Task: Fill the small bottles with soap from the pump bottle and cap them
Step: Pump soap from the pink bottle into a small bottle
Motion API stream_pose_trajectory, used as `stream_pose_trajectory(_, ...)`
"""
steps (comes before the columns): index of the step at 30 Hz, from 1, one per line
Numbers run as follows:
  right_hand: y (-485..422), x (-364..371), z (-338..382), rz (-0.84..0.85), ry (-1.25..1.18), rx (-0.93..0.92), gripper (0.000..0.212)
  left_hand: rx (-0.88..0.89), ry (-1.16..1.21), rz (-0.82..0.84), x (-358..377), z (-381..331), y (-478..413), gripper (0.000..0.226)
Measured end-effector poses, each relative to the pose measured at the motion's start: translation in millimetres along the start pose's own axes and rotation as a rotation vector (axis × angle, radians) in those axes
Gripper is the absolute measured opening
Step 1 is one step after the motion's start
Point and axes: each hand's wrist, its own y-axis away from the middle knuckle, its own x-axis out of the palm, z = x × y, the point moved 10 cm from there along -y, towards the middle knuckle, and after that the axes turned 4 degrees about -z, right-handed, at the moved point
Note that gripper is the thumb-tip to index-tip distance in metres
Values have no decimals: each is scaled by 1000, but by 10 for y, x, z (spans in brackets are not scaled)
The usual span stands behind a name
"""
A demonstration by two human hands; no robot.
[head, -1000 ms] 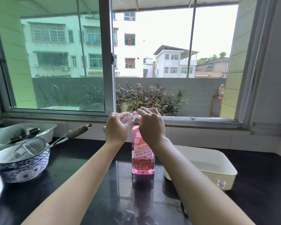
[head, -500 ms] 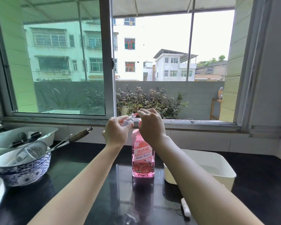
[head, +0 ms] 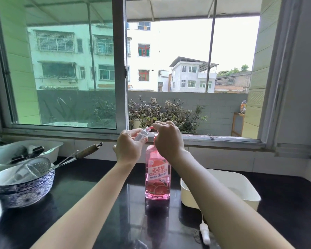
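A pink pump bottle (head: 157, 177) of soap stands upright on the dark counter in the middle. My right hand (head: 167, 139) lies over its pump head and hides most of it; only the pink spout tip shows. My left hand (head: 129, 146) holds a small clear bottle (head: 141, 135) tilted, its open neck up against the spout tip. The small bottle looks empty. A small white cap-like piece (head: 204, 232) lies on the counter near my right forearm.
A white plastic tub (head: 221, 178) sits right of the pump bottle, partly behind my right arm. At left stand a blue-patterned bowl (head: 25, 191) holding a strainer and a glass, and a white basin (head: 48, 148) with utensils. A window ledge runs behind.
The view has tilted up a little, so things sit lower in the frame. Both hands keep the same hold at the pump spout.
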Motion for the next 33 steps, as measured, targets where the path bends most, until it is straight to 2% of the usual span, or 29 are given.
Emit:
stream_pose_trajectory(4,82,62,-4,-43,-4,15,32,-39,5,24,47,88,29,37)
stream_pose_trajectory(13,-31,-14,25,50,54,-15,30,0,-12,-10,-12,-4,10,37)
stream_pose_trajectory(19,58,73,21,45,64,-10,27,-32,-49,11,-9,38,43,35)
stream_pose_trajectory(21,69,94,50,77,56,-23,34,-31,-45,14,-21,33,44,35)
stream_pose_trajectory(23,84,100,44,112,29,-24,49,-40,-15,22,-20,27,39,34)
stream_pose_trajectory(28,191,209,30,243,56,-95,80,-157,119,63,-2,90,86,27)
stream_pose_trajectory(30,223,184,29,194,52,-123,82,-208,180,93,-9,110,118,31)
stream_pose_trajectory(33,304,73,18,94,-48,-135,71,-259,278,131,-33,144,169,34)
